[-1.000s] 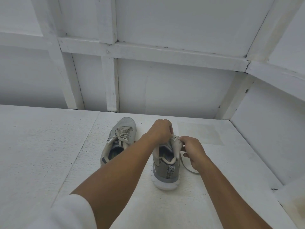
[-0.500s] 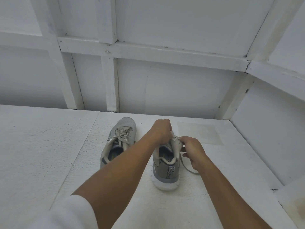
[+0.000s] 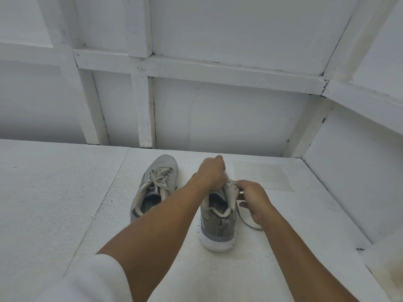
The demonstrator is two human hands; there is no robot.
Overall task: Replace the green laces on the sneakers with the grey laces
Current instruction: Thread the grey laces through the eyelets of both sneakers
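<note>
Two grey sneakers stand on the white table (image 3: 54, 203), heels toward me. The left sneaker (image 3: 152, 188) is laced with a pale lace tied loosely over its tongue. My left hand (image 3: 210, 173) curls over the front of the right sneaker (image 3: 218, 223) and hides its eyelets. My right hand (image 3: 254, 196) pinches the sneaker's upper right edge near the top eyelet. A grey lace (image 3: 246, 221) trails from under that hand onto the table. Whether my left hand grips a lace or the shoe's tongue is hidden.
A white panelled wall (image 3: 218, 118) rises just behind the sneakers. A white side wall (image 3: 349, 182) closes the table on the right. A faint square patch (image 3: 259, 175) marks the table behind my right hand.
My hands have shifted only slightly on the right sneaker; my right hand's fingers sit a little higher at the shoe's edge. The sneakers have not moved.
</note>
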